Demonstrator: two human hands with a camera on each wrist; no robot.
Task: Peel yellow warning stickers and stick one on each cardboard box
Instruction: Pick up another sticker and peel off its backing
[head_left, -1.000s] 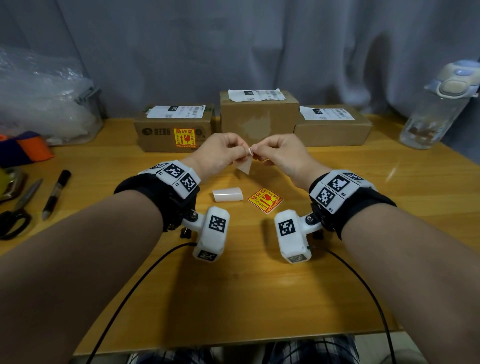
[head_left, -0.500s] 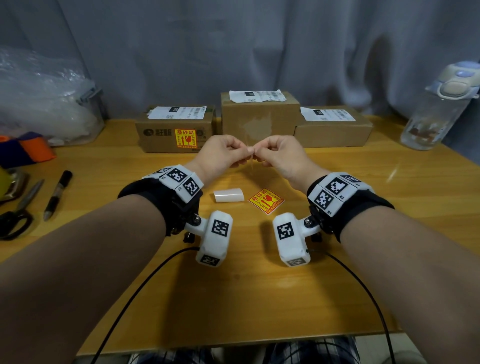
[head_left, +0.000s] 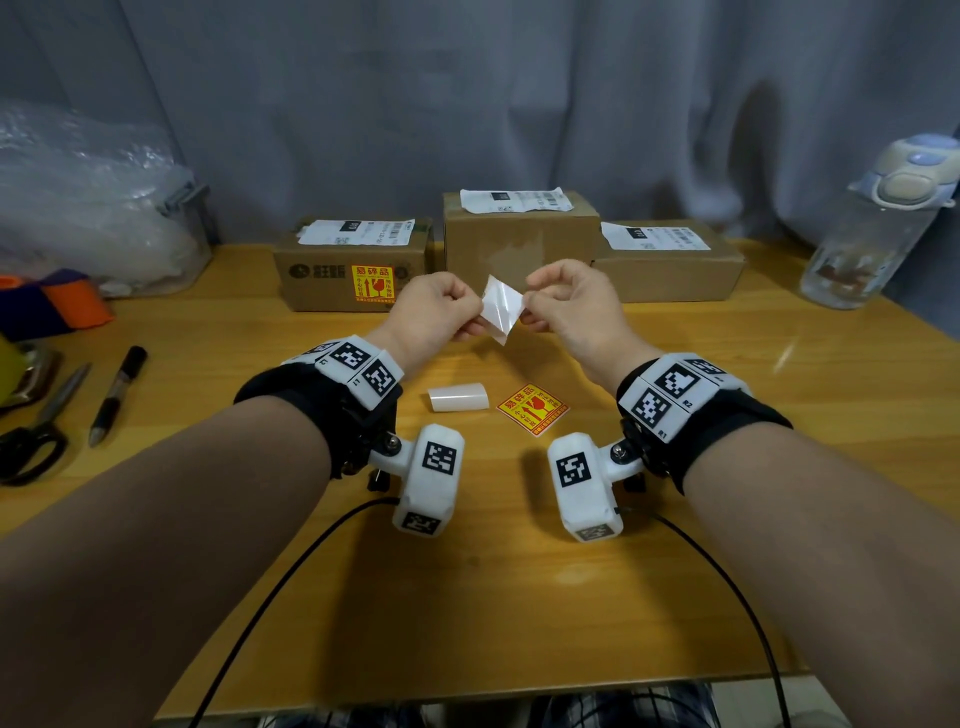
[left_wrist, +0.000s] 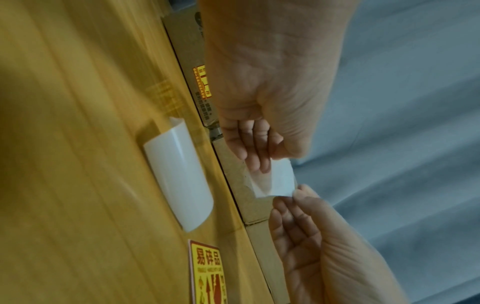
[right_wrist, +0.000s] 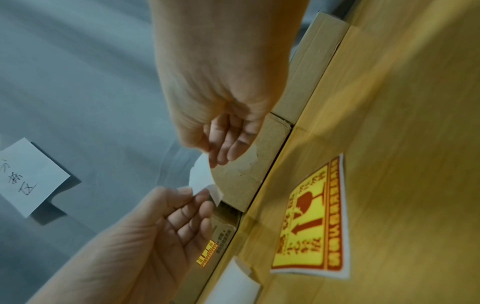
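Both hands pinch one white sticker sheet above the bench.

My left hand (head_left: 434, 312) and right hand (head_left: 574, 304) each pinch an opposite edge of the white sheet (head_left: 500, 310), held clear of the bench (head_left: 727, 364); its printed face is not visible. One yellow sticker (head_left: 532, 409) lies flat on the bench beside a curled backing strip (head_left: 458, 397). The left box (head_left: 353, 265) carries a sticker; the middle box (head_left: 519, 234) and right box (head_left: 670, 260) show none.
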